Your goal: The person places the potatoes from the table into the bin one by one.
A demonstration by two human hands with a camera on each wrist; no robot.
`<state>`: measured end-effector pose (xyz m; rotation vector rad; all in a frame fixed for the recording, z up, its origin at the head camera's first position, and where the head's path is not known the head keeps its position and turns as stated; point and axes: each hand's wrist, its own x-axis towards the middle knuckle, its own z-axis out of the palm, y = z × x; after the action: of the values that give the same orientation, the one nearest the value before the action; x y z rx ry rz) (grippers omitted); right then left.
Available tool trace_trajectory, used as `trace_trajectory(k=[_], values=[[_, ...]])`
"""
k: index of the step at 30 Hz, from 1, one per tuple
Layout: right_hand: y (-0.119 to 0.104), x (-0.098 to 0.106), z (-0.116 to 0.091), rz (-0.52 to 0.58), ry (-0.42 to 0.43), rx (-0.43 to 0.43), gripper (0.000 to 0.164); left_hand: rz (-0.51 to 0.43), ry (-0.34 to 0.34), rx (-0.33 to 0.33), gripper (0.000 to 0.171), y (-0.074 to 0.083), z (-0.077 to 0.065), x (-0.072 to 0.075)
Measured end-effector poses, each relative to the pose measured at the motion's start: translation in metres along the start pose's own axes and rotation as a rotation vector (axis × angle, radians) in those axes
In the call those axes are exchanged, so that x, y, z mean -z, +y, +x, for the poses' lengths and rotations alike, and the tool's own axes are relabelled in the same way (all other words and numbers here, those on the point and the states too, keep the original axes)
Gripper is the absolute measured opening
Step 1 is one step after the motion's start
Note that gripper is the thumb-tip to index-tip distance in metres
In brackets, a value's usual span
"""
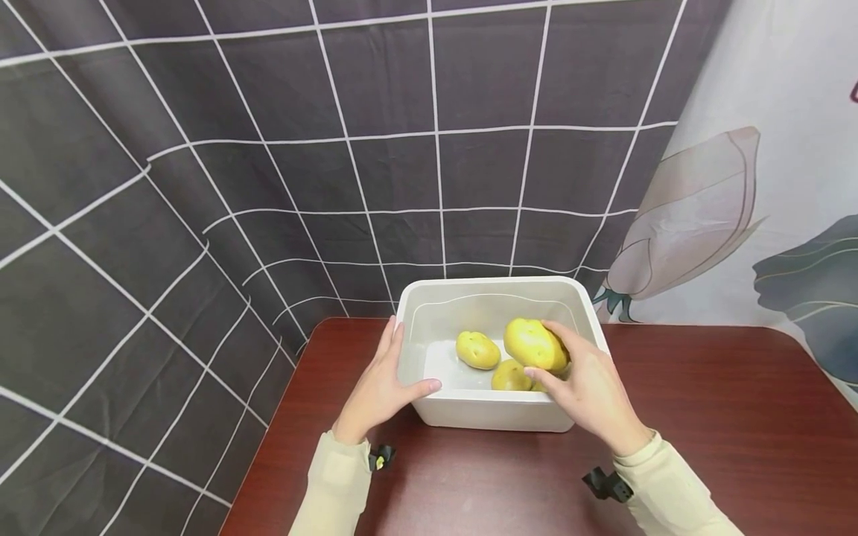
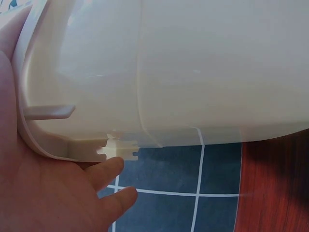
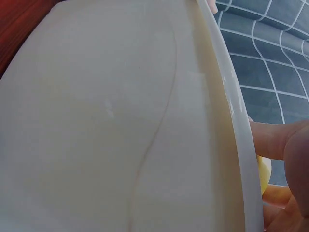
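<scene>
A white plastic bin [image 1: 489, 411] holds yellow potatoes. My right hand [image 1: 593, 387] grips a large potato [image 1: 529, 342] inside the bin, fingers along its far right side and thumb at its near side. Below it sits another potato [image 1: 511, 376], with a further one mostly hidden beside that. To their left, a separate potato [image 1: 478, 350] lies on the bin floor. My left hand [image 1: 382, 391] rests at the bin's front left corner, thumb over the front rim and extended fingers along the left side. In the right wrist view, the bin's wall [image 3: 106, 116] hides most of the held potato.
The bin stands on a reddish-brown table [image 1: 710, 417], close to its back edge. Behind it hangs a dark curtain [image 1: 389, 179] with white grid lines. A pale floral curtain [image 1: 724, 246] is at the right.
</scene>
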<state>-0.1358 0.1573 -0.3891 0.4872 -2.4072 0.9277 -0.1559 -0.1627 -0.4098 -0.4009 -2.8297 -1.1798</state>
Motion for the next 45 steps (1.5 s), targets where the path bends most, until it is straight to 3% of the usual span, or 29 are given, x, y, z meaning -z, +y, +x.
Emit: trace_trajectory(k=[20,30,45], values=[[-0.013,-0.015,0.005,0.015,-0.006,0.0,0.071,0.021,-0.002,-0.003,0.118,-0.001,0.0,-0.001],[-0.02,-0.022,0.009,0.039,-0.067,-0.045,0.073,0.023,0.01,-0.01,0.117,-0.002,0.0,-0.002],[-0.027,-0.031,0.014,0.02,-0.092,-0.035,0.072,0.018,0.004,-0.01,0.119,0.001,-0.001,-0.001]])
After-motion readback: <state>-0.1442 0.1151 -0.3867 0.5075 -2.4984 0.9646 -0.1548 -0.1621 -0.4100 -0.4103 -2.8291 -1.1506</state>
